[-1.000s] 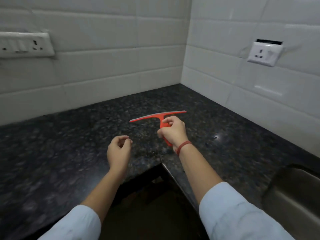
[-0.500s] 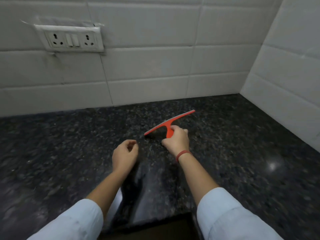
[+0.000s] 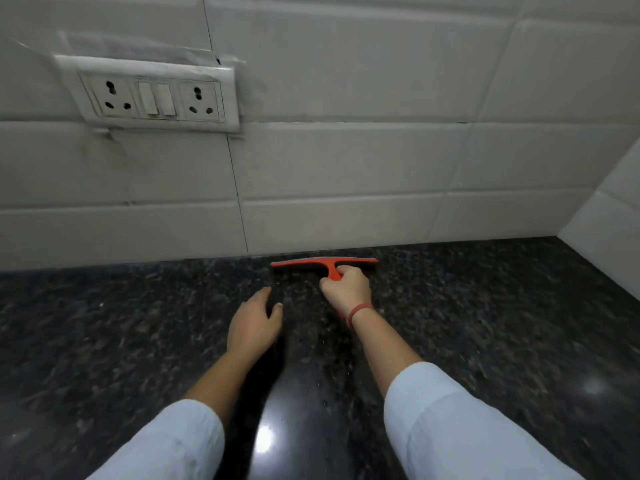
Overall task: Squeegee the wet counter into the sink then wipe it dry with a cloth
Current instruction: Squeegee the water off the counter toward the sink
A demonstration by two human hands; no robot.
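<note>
White tiled wall (image 3: 346, 161) fills the upper half of my view, with a double socket plate (image 3: 152, 97) mounted on it at the left and a side wall closing the corner at the right. Below it runs the dark speckled bench (image 3: 104, 341), glossy under a ceiling light; I can't tell water from shine on it. The sink, visible at the right a second ago, is now out of view as the head has turned toward the back wall. My right hand (image 3: 348, 289) has its fingers closed round the handle of the orange squeegee (image 3: 323, 262), which was lifted and tilted half a second ago and now lies level along the bench's back edge, just beside the wall. My left hand (image 3: 252, 325) hovers low over the bench, fingers loosely spread, holding nothing. I judge the blade is set for a first pull toward the front edge; no cloth is in sight yet.
</note>
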